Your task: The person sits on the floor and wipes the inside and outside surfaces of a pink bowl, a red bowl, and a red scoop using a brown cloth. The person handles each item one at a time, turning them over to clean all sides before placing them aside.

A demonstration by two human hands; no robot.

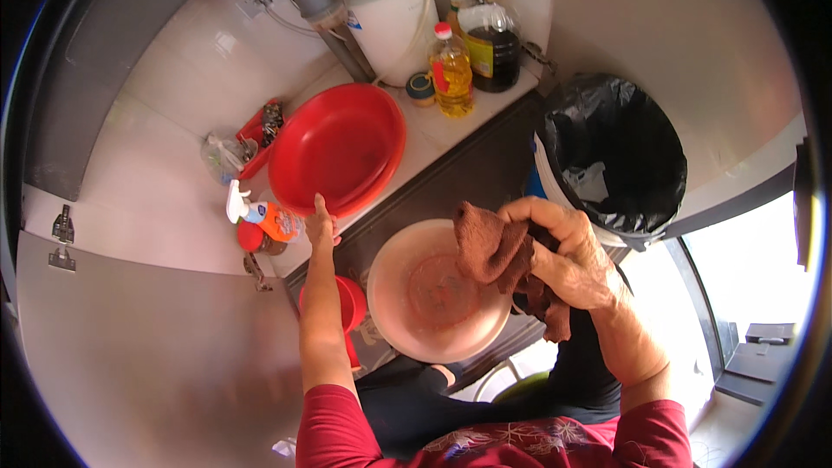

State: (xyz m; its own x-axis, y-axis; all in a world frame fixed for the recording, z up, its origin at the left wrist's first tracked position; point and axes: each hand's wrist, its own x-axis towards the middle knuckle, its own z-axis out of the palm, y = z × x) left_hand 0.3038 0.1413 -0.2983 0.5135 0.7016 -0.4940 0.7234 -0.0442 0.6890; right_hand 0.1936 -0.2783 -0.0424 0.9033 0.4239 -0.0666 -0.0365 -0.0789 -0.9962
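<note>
My left hand (321, 224) reaches forward and grips the near rim of a red plastic basin (334, 143), one digit over the rim. The basin leans tilted inside the cabinet, and a second red rim shows just under it. My right hand (576, 256) is closed around a bunched brown cloth (487, 245), part of which hangs below the palm. Under the cloth sits a pale, wide basin (407, 329) with a little water that looks clear. Left of that basin, a red dipper (348, 302) is partly hidden by my left forearm.
An orange spray bottle (279, 222) and a red-lidded jar (251, 238) stand beside my left hand. Farther back are an oil bottle (452, 78), a dark-filled jug (494, 56) and a white tank (390, 22). A black-lined bin (615, 152) stands right. A cabinet door (165, 355) hangs open.
</note>
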